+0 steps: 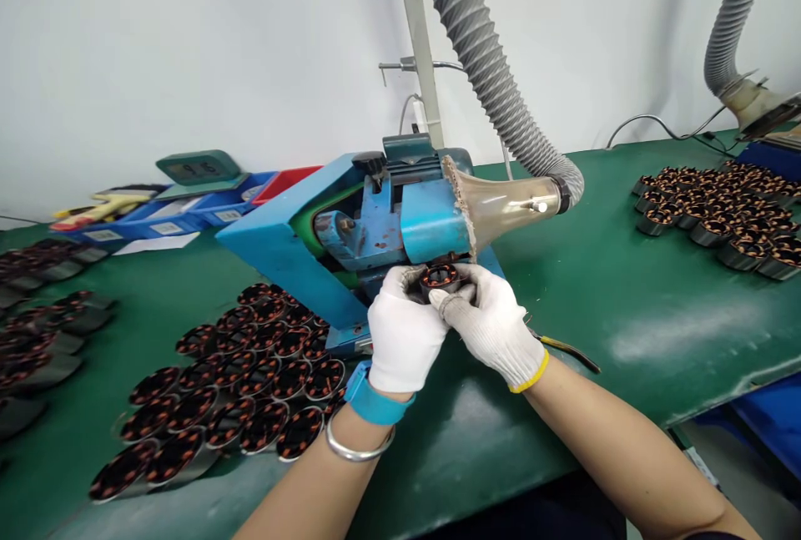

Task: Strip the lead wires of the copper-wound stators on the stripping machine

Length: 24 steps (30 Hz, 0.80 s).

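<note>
Both of my hands wear white gloves and grip one motor stator (pixel 439 276), a dark ring with copper windings inside. My left hand (pixel 405 325) has its fingers wrapped around the ring's left side. On the other side, my right hand (pixel 491 310) closes on it, thumb across the near face. The stator is up against the front of a blue belt machine (pixel 431 219); whether it touches is hidden. A clear plastic funnel (pixel 506 210) covers the machine's right end and joins a grey corrugated hose (pixel 494 64).
Rows of stators (pixel 241 394) stand left of my hands, with more at the far left. Another cluster (pixel 719 219) sits at the right. Yellow-handled pliers (pixel 569 350) lie by my right wrist. Blue bins (pixel 188 219) and a digital display (pixel 198 169) are behind, on the green table (pixel 626 315).
</note>
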{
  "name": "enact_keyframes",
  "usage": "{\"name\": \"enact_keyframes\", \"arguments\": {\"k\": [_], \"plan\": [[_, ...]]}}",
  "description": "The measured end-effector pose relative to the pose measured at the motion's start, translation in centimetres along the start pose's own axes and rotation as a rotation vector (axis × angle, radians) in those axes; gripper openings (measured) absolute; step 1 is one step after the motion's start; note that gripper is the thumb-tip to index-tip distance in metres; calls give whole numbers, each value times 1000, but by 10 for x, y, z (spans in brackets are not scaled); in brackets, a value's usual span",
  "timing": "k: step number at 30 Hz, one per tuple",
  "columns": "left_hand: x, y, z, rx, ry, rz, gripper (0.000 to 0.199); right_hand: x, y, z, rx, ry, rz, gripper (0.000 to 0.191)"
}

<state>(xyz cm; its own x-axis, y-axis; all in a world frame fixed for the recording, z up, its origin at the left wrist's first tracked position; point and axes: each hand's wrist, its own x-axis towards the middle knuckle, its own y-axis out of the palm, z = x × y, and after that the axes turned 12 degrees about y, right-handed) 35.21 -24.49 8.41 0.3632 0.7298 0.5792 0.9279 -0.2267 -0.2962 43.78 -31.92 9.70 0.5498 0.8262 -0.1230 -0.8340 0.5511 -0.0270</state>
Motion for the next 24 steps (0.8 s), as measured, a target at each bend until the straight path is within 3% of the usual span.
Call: {"name": "enact_keyframes", "arguments": {"k": [5, 9, 11, 14, 16, 18, 21, 24], "plan": [[0, 3, 0, 33, -11, 4, 37, 0, 1, 1, 0, 4, -17, 41], [-20, -4, 1, 53, 26, -29, 45, -15, -4, -2, -148, 24, -15, 44], [-34, -10, 4, 27, 65, -31, 50, -23, -11, -7, -278, -84, 18, 48], [-47, -16, 10, -72, 107, -39, 53, -27, -22, -16, -408, -411, 92, 53], [-48, -17, 12, -118, 109, -58, 51, -26, -26, -21, -494, -591, 77, 42], [-46, -18, 11, -120, 97, -44, 48, -24, -27, -23, -617, -682, 12, 30], [-42, -20, 4, -80, 47, 105, 45, -23, -26, -22, -687, -657, -8, 27], [-43, -21, -1, -65, -14, 220, 39, -16, -30, -20, -431, -417, 72, 28]]}}
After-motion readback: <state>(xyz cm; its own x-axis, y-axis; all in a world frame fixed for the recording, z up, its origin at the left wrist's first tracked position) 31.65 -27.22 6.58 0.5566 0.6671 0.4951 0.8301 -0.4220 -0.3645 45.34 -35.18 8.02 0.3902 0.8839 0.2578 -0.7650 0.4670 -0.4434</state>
